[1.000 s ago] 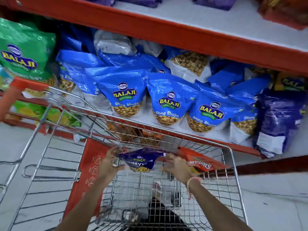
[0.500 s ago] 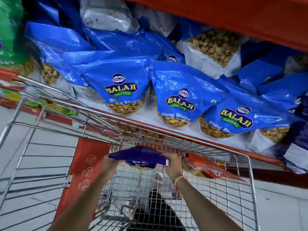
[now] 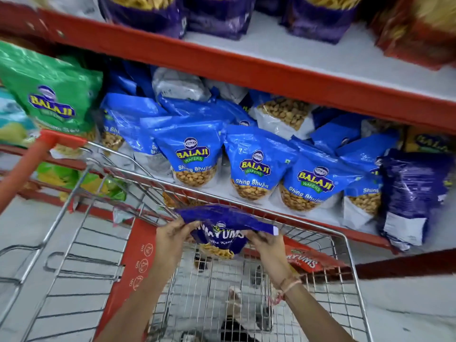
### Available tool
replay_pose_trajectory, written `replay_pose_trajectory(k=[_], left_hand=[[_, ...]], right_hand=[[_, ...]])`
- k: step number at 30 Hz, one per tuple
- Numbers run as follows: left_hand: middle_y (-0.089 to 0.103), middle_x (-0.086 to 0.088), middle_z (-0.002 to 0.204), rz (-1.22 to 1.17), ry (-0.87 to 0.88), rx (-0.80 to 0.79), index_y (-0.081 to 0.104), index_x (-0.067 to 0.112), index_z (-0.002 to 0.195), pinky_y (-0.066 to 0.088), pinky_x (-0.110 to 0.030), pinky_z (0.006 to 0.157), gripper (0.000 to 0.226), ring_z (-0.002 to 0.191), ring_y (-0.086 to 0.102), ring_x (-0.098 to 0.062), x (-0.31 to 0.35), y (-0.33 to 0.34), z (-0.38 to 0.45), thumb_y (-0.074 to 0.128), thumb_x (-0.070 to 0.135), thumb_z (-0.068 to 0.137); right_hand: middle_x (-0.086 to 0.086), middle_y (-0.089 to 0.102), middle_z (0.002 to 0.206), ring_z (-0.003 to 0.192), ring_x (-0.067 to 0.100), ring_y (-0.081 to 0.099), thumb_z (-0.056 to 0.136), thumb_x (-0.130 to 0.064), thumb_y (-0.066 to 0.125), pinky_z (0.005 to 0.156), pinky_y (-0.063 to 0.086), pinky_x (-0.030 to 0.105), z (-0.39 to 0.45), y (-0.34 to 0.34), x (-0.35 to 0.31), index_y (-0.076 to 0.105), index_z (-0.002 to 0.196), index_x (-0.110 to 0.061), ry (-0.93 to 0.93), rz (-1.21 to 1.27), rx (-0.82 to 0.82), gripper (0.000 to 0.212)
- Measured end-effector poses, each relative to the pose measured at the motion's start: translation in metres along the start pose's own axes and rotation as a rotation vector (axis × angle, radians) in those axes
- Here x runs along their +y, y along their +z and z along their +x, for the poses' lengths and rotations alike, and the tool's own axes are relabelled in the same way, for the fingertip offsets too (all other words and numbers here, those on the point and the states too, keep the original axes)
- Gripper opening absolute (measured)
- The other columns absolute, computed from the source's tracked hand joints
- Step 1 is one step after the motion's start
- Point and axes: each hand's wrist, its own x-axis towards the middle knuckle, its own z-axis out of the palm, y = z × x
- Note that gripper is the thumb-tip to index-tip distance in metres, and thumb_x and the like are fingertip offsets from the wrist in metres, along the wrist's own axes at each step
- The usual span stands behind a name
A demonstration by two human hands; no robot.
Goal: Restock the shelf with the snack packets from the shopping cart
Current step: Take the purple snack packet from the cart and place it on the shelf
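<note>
Both hands hold a dark purple snack packet point(image 3: 223, 227) above the wire shopping cart point(image 3: 350, 257). My left hand point(image 3: 170, 239) grips its left end, and my right hand point(image 3: 267, 245) grips its right underside. The packet is bent over, its top flap facing the shelf. A red snack packet point(image 3: 308, 261) lies in the cart's right front corner. Straight ahead is the red-edged shelf point(image 3: 308, 218) with a row of blue Balaji Shing Bhujia packets point(image 3: 254, 169). Purple packets point(image 3: 148, 16) stand on the upper shelf point(image 3: 271, 77).
A green Balaji packet point(image 3: 49, 95) stands at the shelf's left. A dark purple packet point(image 3: 414, 193) leans at the right end of the blue row. The cart's red handle point(image 3: 32, 164) rises at left. A red panel point(image 3: 133, 267) hangs on the cart's side. Pale floor shows below.
The view tilted up, so the upper shelf with purple packets shows again. Both hands lifted the purple packet slightly higher above the cart, its top folding toward the shelf.
</note>
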Motion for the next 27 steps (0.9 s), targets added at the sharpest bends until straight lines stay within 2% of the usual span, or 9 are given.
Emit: replay_pose_trajectory(k=[2,4,6,8,12,17,21,23,27], left_hand=[[0.072,0.014,0.055,-0.021,0.071,-0.010,0.070,0.000,0.085,0.050,-0.010,0.050,0.018,0.053,0.063,0.002,0.025,0.004,-0.010,0.063,-0.012,0.073],[0.074,0.012,0.060,-0.047,0.134,-0.019,0.072,0.007,0.081,0.052,-0.013,0.049,0.016,0.057,0.066,-0.001,0.047,0.006,-0.018,0.067,-0.006,0.073],[0.076,0.009,0.067,-0.063,0.170,-0.028,0.075,0.014,0.079,0.055,-0.015,0.055,0.016,0.064,0.068,-0.006,0.072,0.008,-0.023,0.070,0.000,0.071],[0.076,0.007,0.067,-0.088,0.207,-0.033,0.075,0.013,0.077,0.055,-0.014,0.057,0.014,0.064,0.067,-0.007,0.097,0.012,-0.026,0.070,0.002,0.071],[0.075,0.005,0.065,-0.127,0.332,-0.073,0.075,0.010,0.072,0.054,-0.014,0.057,0.007,0.063,0.065,-0.007,0.152,0.030,-0.035,0.071,0.005,0.071],[0.074,0.006,0.062,-0.182,0.422,-0.117,0.074,0.009,0.068,0.052,-0.012,0.055,0.009,0.061,0.063,-0.006,0.216,0.058,-0.034,0.070,0.002,0.072],[0.072,0.007,0.060,-0.207,0.529,-0.155,0.073,0.002,0.075,0.051,-0.011,0.053,0.003,0.059,0.059,-0.002,0.268,0.082,-0.030,0.070,0.003,0.073],[0.071,0.011,0.056,-0.224,0.575,-0.176,0.072,0.002,0.078,0.049,-0.009,0.050,0.005,0.054,0.059,0.001,0.297,0.095,-0.027,0.070,0.003,0.073],[0.071,0.009,0.058,-0.255,0.601,-0.185,0.072,0.010,0.070,0.050,-0.012,0.051,0.004,0.058,0.061,-0.003,0.350,0.123,-0.011,0.072,0.008,0.074]], right_hand=[[0.000,0.078,0.083,0.088,0.022,0.073,0.084,-0.006,0.066,0.077,0.059,0.035,-0.013,-0.001,-0.019,0.074,0.084,-0.018,-0.057,0.063,0.014,0.014],[0.000,0.078,0.079,0.085,0.021,0.072,0.082,-0.002,0.066,0.081,0.057,0.039,-0.025,-0.003,-0.042,0.074,0.071,-0.022,-0.121,0.126,0.013,0.024],[-0.002,0.077,0.077,0.082,0.015,0.071,0.080,0.002,0.066,0.076,0.058,0.029,-0.034,-0.007,-0.067,0.070,0.062,-0.024,-0.189,0.196,-0.007,0.032],[-0.001,0.078,0.077,0.078,0.012,0.071,0.076,0.001,0.068,0.069,0.057,0.021,-0.042,-0.011,-0.094,0.071,0.070,-0.020,-0.273,0.217,-0.014,0.022],[-0.005,0.074,0.063,0.067,0.008,0.068,0.073,-0.004,0.069,0.063,0.056,0.017,-0.053,-0.026,-0.145,0.070,0.063,-0.024,-0.425,0.229,-0.010,0.022],[0.001,0.078,0.080,0.075,0.010,0.070,0.073,-0.012,0.072,0.066,0.058,0.020,-0.054,-0.045,-0.201,0.070,0.085,-0.014,-0.571,0.302,0.012,0.012],[0.009,0.076,0.094,0.087,0.019,0.067,0.049,-0.052,0.086,0.078,0.058,0.037,-0.052,-0.060,-0.251,0.071,0.098,-0.016,-0.667,0.281,0.015,0.063],[0.012,0.074,0.092,0.086,0.022,0.066,0.052,-0.048,0.084,0.077,0.057,0.041,-0.048,-0.068,-0.278,0.070,0.099,-0.013,-0.711,0.296,0.016,0.060],[0.004,0.077,0.093,0.087,0.016,0.069,0.068,-0.036,0.076,0.074,0.059,0.031,-0.038,-0.080,-0.334,0.068,0.101,-0.019,-0.813,0.305,0.031,0.038]])
